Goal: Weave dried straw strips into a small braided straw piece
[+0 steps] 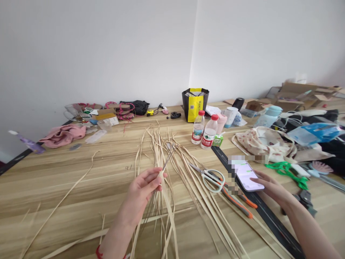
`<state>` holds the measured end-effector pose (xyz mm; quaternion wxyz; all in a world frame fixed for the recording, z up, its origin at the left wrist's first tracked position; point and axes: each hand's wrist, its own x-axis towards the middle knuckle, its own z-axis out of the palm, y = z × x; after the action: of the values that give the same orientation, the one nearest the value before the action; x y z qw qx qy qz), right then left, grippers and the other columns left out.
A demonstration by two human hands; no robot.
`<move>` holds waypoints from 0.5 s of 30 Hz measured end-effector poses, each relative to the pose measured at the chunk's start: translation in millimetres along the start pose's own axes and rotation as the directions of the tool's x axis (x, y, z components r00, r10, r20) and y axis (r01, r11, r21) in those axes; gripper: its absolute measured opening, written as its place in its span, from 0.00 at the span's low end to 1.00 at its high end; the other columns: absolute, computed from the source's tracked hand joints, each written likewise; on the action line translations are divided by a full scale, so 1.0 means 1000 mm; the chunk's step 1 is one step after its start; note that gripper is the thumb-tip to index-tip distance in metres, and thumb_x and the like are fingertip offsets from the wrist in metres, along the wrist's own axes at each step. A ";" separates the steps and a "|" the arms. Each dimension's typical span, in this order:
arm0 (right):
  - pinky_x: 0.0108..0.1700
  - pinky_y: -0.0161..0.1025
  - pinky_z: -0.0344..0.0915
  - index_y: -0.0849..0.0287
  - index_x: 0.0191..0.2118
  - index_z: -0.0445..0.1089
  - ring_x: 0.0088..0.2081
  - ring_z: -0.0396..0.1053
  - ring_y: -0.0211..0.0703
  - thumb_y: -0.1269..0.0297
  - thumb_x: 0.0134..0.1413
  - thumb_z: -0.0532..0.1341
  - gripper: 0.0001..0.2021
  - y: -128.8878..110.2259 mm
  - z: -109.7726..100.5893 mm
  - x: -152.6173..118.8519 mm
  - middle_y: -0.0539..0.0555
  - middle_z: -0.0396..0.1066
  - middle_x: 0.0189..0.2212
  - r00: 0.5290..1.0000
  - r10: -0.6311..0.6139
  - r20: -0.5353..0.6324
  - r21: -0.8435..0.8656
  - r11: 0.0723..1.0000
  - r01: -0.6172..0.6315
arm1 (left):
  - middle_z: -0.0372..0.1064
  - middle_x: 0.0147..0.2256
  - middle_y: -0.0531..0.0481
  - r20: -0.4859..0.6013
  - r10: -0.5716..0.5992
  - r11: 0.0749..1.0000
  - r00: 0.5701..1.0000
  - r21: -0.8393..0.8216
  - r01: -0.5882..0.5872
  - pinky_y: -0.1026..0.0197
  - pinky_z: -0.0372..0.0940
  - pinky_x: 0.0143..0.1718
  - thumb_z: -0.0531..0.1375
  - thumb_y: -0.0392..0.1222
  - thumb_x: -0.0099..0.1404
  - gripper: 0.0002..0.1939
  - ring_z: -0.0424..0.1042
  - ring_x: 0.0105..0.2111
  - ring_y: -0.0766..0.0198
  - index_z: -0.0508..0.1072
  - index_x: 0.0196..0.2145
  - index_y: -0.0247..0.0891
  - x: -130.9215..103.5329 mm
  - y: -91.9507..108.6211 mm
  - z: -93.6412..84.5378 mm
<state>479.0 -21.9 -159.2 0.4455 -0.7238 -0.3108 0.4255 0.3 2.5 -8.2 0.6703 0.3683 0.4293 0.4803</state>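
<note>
- Beige strips [159,147] lie in a loose bundle left of the white-handled scissors [204,174].
- Left hand [147,183], also left of the scissors: thumb and fingertips pinched together on one flat strip [169,212] and a thin grey rod [168,158].
- Right hand [269,185], right of the scissors: clamped on a lit phone [245,174], thumb over its screen.
- Orange-handled tool [234,202]: just right of the scissors.

2 hands [147,183] [266,183], 1 lit ph. [248,174], 2 red-cap btls [197,132] [209,136], 1 pr wht-handled scissors [202,172].
</note>
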 end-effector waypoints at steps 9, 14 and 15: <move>0.38 0.46 0.69 0.61 0.36 0.73 0.41 0.73 0.62 0.56 0.38 0.64 0.18 -0.010 0.005 0.014 0.62 0.78 0.35 0.979 -0.030 -0.204 -0.194 0.981 -0.010 | 0.76 0.31 0.51 0.003 -0.004 1.000 1.000 0.001 0.004 0.69 0.66 0.30 0.72 0.37 0.48 0.17 0.69 0.25 0.71 0.78 0.38 0.37 0.001 0.000 0.000; 0.34 0.43 0.67 0.65 0.32 0.74 0.37 0.73 0.60 0.55 0.41 0.63 0.16 -0.012 0.007 0.024 0.63 0.78 0.32 0.973 -0.038 -0.227 -0.246 0.969 -0.019 | 0.77 0.32 0.50 -0.007 0.000 1.000 1.000 -0.001 0.000 0.69 0.66 0.30 0.71 0.38 0.49 0.17 0.69 0.25 0.72 0.78 0.38 0.36 0.001 0.000 0.000; 0.32 0.42 0.66 0.65 0.32 0.74 0.35 0.73 0.59 0.55 0.42 0.63 0.16 -0.013 0.008 0.025 0.63 0.78 0.30 0.974 -0.040 -0.225 -0.255 0.967 -0.019 | 0.77 0.32 0.50 -0.008 -0.001 1.000 1.000 0.001 0.002 0.69 0.66 0.30 0.71 0.37 0.49 0.17 0.69 0.25 0.72 0.78 0.38 0.36 0.001 0.000 0.000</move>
<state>482.3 7.1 -157.5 0.3835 -0.8175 -0.3137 0.2937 0.3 3.4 -8.3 0.6689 0.3663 0.4324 0.4811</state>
